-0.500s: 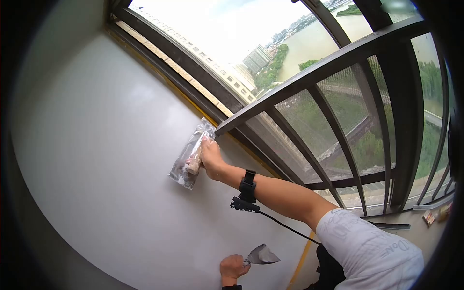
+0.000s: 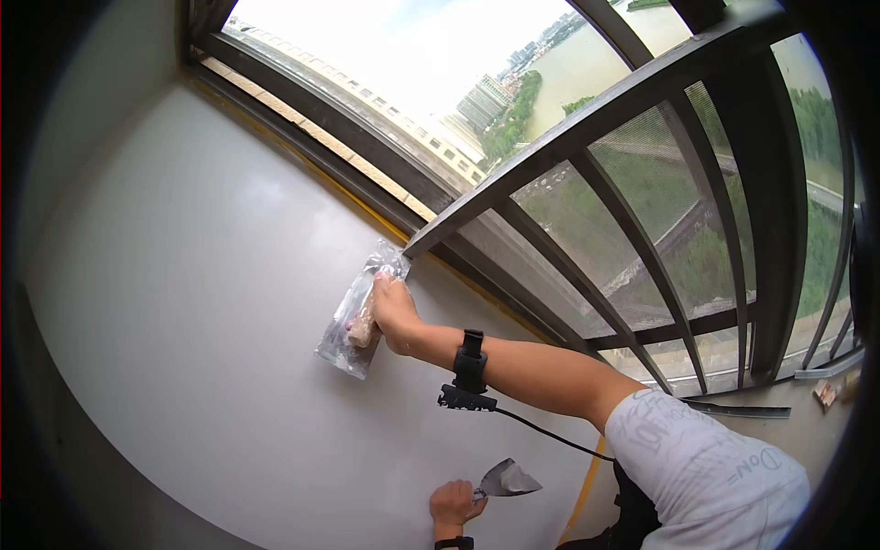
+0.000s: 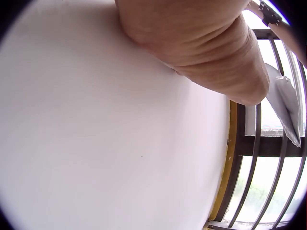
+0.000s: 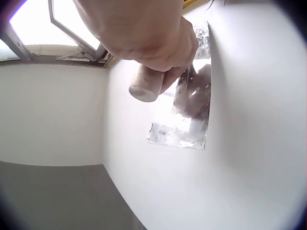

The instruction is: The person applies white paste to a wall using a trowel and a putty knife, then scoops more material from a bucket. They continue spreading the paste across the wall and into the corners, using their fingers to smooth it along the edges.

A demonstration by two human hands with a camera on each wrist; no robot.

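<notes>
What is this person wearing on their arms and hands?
Both hands are bare, without gloves. The right forearm carries a black strap with a small black device and a thin black cable running toward the shoulder. The short white sleeve has grey lettering. A dark band circles the left wrist.

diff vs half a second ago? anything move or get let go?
Small shift only. The right hand and its trowel sit a little lower and to the left on the wall, blade flat against it as before; part of that may be the head camera moving. The left hand sits slightly further right. Both grips unchanged: right on the trowel handle, left on the small putty knife. Nothing let go.
</notes>
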